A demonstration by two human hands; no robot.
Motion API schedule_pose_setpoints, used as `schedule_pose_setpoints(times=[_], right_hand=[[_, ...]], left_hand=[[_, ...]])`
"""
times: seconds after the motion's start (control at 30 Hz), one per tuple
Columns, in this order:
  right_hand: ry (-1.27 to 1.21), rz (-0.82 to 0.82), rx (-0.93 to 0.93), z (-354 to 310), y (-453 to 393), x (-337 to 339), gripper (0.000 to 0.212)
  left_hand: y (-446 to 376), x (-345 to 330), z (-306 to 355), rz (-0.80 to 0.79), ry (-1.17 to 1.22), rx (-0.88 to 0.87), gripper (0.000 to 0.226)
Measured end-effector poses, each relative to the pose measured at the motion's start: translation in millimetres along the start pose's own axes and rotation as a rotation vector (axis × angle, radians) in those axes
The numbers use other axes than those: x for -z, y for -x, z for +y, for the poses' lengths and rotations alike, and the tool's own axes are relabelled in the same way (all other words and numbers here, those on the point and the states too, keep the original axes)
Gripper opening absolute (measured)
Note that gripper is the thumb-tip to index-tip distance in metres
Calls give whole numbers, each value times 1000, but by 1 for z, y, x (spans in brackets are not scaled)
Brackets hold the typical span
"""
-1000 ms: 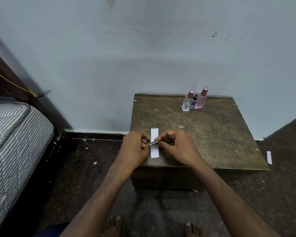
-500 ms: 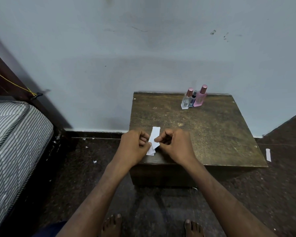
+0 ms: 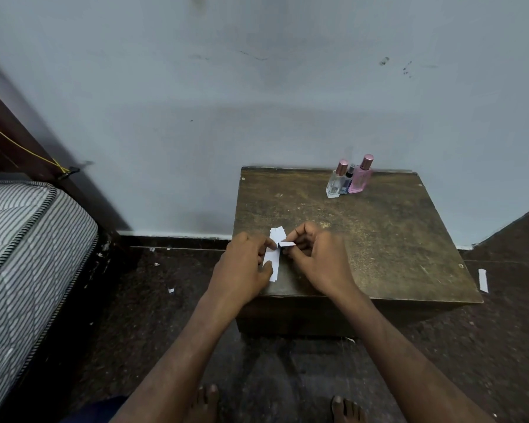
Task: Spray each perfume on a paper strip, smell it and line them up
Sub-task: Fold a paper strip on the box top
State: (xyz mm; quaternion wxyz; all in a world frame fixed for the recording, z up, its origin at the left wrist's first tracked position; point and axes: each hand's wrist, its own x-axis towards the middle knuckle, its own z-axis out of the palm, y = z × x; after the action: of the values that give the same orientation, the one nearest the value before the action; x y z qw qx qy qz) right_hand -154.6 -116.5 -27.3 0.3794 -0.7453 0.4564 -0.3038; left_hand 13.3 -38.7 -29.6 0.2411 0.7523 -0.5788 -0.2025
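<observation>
Near table [image 3: 379,254] front edge, paper strips [image 3: 274,257] are pinched in left hand [image 3: 245,270]; one strip [image 3: 287,244] is clamped by right hand [image 3: 318,257] fingertips. Perfume bottles [image 3: 348,178] stood at back.

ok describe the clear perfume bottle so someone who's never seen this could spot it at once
Find the worn wooden table against the pale wall; three bottles cluster at its far edge. The clear perfume bottle is leftmost, nearest the viewer: see-through glass, rose cap, unlike the small dark bottle and pink bottle.
</observation>
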Motion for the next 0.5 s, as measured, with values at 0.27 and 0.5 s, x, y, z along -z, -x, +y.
schedule_pose_setpoints(times=[0.27,0.5], right_hand=[[115,17,86,-5,-7,0,21],[-40,493,-107,11,-28,54,17]], left_hand=[[0,-1,4,5,-153,-29,44],[-7,-3,-5,-7,-100,-40,51]])
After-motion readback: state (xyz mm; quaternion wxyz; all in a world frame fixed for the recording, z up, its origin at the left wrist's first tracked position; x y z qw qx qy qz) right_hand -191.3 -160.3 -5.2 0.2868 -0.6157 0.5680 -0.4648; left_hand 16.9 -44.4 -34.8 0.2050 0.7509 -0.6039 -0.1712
